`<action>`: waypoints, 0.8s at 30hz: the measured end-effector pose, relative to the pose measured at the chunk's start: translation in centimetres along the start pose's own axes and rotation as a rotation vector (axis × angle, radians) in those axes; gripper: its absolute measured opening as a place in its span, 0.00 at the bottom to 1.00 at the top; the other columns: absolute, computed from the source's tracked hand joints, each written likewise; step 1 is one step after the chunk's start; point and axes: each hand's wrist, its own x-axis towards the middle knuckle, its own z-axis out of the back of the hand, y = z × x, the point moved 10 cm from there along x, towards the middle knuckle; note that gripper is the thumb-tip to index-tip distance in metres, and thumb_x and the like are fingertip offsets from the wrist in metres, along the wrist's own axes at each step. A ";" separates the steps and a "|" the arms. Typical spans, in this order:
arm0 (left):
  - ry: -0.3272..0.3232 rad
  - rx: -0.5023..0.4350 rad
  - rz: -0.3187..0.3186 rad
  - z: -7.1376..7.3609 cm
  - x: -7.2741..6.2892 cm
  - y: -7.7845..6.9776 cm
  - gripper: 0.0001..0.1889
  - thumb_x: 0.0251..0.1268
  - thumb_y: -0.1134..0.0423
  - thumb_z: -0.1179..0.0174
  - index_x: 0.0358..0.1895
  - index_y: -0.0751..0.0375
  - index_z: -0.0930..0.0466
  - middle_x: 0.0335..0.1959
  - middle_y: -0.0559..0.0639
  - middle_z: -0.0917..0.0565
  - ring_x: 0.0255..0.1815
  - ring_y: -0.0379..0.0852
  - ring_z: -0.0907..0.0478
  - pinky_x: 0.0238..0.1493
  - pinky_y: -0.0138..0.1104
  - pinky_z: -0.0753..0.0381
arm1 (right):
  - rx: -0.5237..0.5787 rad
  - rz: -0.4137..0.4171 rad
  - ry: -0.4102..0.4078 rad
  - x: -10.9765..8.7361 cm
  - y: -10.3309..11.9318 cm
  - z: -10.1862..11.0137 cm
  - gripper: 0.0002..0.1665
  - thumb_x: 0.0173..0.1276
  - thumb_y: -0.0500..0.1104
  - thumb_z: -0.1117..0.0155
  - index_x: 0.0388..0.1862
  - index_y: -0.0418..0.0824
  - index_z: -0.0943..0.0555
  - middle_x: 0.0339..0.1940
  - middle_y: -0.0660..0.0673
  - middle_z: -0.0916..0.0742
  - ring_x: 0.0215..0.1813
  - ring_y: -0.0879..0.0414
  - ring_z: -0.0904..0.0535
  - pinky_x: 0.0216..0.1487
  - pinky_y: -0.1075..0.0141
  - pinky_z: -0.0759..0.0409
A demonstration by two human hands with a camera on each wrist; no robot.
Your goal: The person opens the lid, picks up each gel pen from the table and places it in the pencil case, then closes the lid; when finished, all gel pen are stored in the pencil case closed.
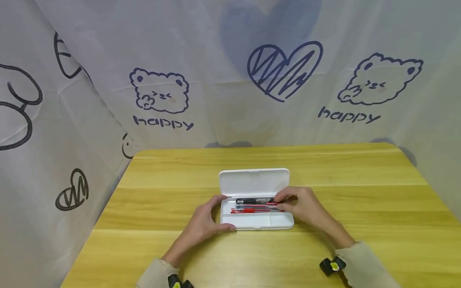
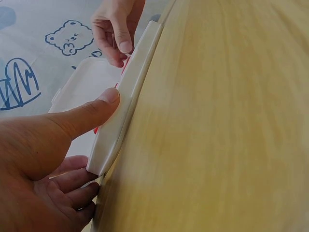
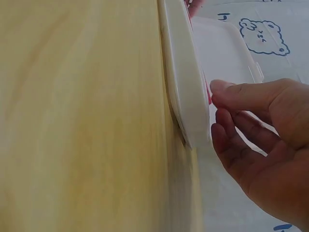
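Observation:
A white pencil case (image 1: 245,221) lies on the table with its lid (image 1: 253,182) raised at the back. Several pens lie lengthwise in its rear compartment, among them a black pen (image 1: 245,201) and a red pen (image 1: 248,210). My left hand (image 1: 204,221) holds the case's left end, thumb on the front edge and fingers round the back corner. At the right end of the pens, my right hand (image 1: 300,205) pinches a pen with red parts (image 1: 271,203) between thumb and fingers. From the right wrist, a red tip (image 3: 208,92) shows beside the thumb; the fingers hide the rest.
The pencil case stands on a yellow wood-grain table (image 1: 162,180). White cloth (image 1: 216,100) printed with hearts and bears hangs behind the table and along its left side. A divider (image 1: 269,219) splits the case's front compartment.

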 end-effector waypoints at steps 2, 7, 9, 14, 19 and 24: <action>0.000 -0.018 0.001 0.0 0.0 0.0 0.50 0.36 0.50 0.13 0.68 0.58 0.29 0.67 0.56 0.20 0.70 0.55 0.27 0.74 0.53 0.35 | 0.001 0.009 -0.002 0.0 0.1 0.1 0.10 0.60 0.27 0.25 0.36 0.40 0.10 0.38 0.49 0.09 0.40 0.55 0.14 0.42 0.64 0.13; -0.006 -0.032 0.023 0.1 0.1 0.1 0.57 0.34 0.51 0.13 0.71 0.59 0.37 0.69 0.55 0.22 0.74 0.60 0.32 0.75 0.57 0.41 | 0.006 -0.004 -0.085 0.0 -0.2 1.9 0.08 0.62 0.29 0.25 0.39 0.37 0.11 0.38 0.46 0.09 0.39 0.56 0.14 0.40 0.65 0.13; -0.008 -0.029 0.029 0.1 0.1 0.1 0.60 0.34 0.51 0.13 0.74 0.60 0.41 0.69 0.53 0.23 0.74 0.61 0.33 0.75 0.58 0.40 | 0.005 -0.048 -0.144 -0.2 -0.8 2.9 0.06 0.65 0.31 0.27 0.41 0.37 0.11 0.38 0.46 0.09 0.38 0.56 0.14 0.40 0.67 0.14; -0.002 -0.033 0.024 -0.1 0.2 0.2 0.67 0.35 0.50 0.13 0.81 0.55 0.48 0.70 0.50 0.23 0.75 0.60 0.34 0.75 0.61 0.43 | 0.153 -0.248 -0.199 -1.0 -3.7 4.3 0.14 0.77 0.41 0.36 0.54 0.33 0.15 0.45 0.37 0.11 0.42 0.49 0.14 0.40 0.66 0.14; -0.004 -0.061 0.012 -0.1 0.1 0.3 0.64 0.35 0.52 0.13 0.79 0.53 0.45 0.69 0.50 0.22 0.74 0.58 0.33 0.75 0.59 0.42 | 0.476 -0.425 -0.014 -1.4 -6.1 1.9 0.34 0.84 0.55 0.52 0.69 0.27 0.28 0.60 0.27 0.17 0.53 0.43 0.15 0.49 0.58 0.13; -0.001 -0.108 0.021 0.1 0.2 0.3 0.57 0.35 0.55 0.13 0.73 0.53 0.39 0.68 0.53 0.22 0.76 0.56 0.35 0.77 0.55 0.44 | 0.558 -0.476 0.104 -1.6 -6.3 1.1 0.40 0.83 0.62 0.55 0.66 0.26 0.26 0.61 0.30 0.17 0.59 0.43 0.17 0.56 0.56 0.16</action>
